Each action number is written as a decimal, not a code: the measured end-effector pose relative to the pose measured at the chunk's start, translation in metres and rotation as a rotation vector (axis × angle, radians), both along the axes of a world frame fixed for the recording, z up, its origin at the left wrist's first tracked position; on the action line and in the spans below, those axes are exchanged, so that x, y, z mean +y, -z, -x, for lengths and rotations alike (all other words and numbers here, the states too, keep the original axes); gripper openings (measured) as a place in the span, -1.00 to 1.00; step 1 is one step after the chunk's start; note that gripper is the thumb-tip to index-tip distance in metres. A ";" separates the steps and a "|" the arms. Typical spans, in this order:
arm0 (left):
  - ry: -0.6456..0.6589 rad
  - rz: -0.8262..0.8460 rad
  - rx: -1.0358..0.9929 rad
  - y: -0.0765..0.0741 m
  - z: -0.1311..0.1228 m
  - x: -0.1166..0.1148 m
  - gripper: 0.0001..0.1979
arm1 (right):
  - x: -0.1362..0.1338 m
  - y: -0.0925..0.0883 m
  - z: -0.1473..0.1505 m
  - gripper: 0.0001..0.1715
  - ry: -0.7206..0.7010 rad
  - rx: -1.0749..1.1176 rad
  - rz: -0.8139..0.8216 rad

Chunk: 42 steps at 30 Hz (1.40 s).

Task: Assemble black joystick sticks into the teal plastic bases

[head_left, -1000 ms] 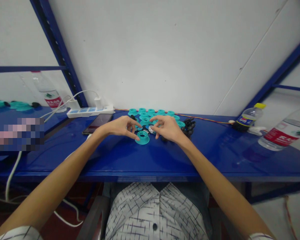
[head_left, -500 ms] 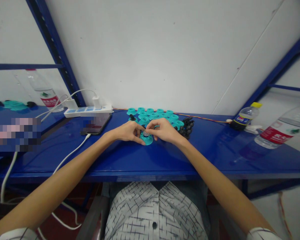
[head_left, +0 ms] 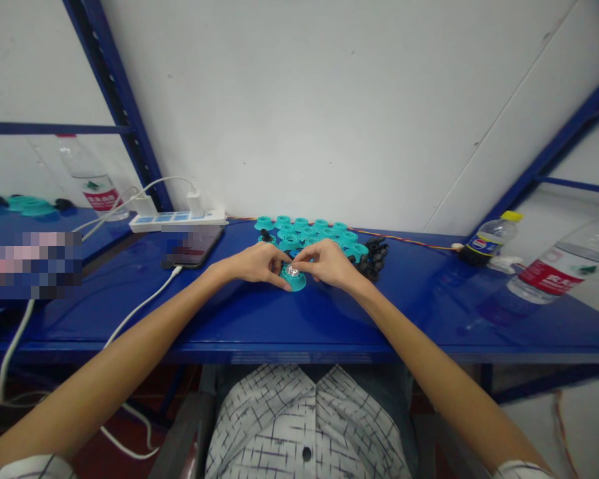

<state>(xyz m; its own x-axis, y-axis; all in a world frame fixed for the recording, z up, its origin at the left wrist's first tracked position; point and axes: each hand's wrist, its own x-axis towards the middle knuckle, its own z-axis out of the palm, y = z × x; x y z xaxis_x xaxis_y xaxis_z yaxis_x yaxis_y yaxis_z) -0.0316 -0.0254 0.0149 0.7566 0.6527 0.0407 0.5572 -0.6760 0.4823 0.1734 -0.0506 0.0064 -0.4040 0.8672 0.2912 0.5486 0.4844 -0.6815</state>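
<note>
Recording left hand (head_left: 253,262) and right hand (head_left: 330,262) curved over a teal flanged spool (head_left: 294,282), lying just in front of the main batch on a blue steel surface (head_left: 419,319). Fingertips of both hands converging on a small silver insert (head_left: 292,270) at the spool's centre; neither hand clenched nor released, firmness of grip impossible to confirm from this view. Further teal spools (head_left: 299,233) packed just behind; black ribbed fittings (head_left: 375,256) just to the right. Step in hand judged as seating the insert in the spool; next move judged to call for even pressure, then fingers clear for a check of fit.
</note>
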 end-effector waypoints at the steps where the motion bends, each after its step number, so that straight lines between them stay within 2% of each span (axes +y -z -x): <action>1: 0.006 -0.002 -0.005 0.000 0.000 0.000 -0.53 | 0.000 0.001 0.000 -0.84 0.009 -0.011 -0.030; 6: 0.018 0.006 -0.025 0.002 0.001 0.001 -0.51 | 0.001 0.003 0.000 -0.88 0.039 -0.111 -0.157; 11: 0.013 0.015 -0.025 0.000 0.000 0.000 -0.57 | 0.001 0.006 0.001 -0.85 0.048 -0.196 -0.246; 18: 0.008 -0.009 -0.029 0.003 -0.001 0.001 -0.60 | -0.002 0.008 0.006 -0.80 0.127 -0.257 -0.285; 22: 0.035 0.046 -0.082 -0.004 0.004 0.002 -0.53 | -0.003 0.003 0.005 -0.76 0.156 -0.229 -0.290; 24: 0.005 0.077 -0.129 -0.009 0.012 0.005 -0.44 | -0.004 -0.001 0.004 -0.79 0.172 -0.220 -0.306; 26: -0.078 0.072 -0.167 -0.012 0.022 0.011 -0.43 | -0.005 -0.005 0.003 -0.80 0.200 -0.232 -0.329; 28: -0.163 0.033 -0.188 -0.012 0.033 0.019 -0.48 | -0.006 -0.007 0.002 -0.80 0.231 -0.261 -0.356; 33: -0.217 -0.104 -0.133 -0.006 0.048 0.035 -0.61 | -0.007 -0.008 0.000 -0.76 0.273 -0.348 -0.415; 42: -0.196 -0.252 -0.086 0.005 0.034 0.030 -0.54 | -0.007 -0.011 -0.002 -0.70 0.284 -0.425 -0.414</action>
<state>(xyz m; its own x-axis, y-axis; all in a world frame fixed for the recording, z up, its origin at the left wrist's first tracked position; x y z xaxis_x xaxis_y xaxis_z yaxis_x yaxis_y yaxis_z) -0.0651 0.0042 0.0098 0.6041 0.7471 0.2775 0.6534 -0.6636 0.3642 0.1751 -0.0574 0.0171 -0.3293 0.8075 0.4895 0.8741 0.4568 -0.1655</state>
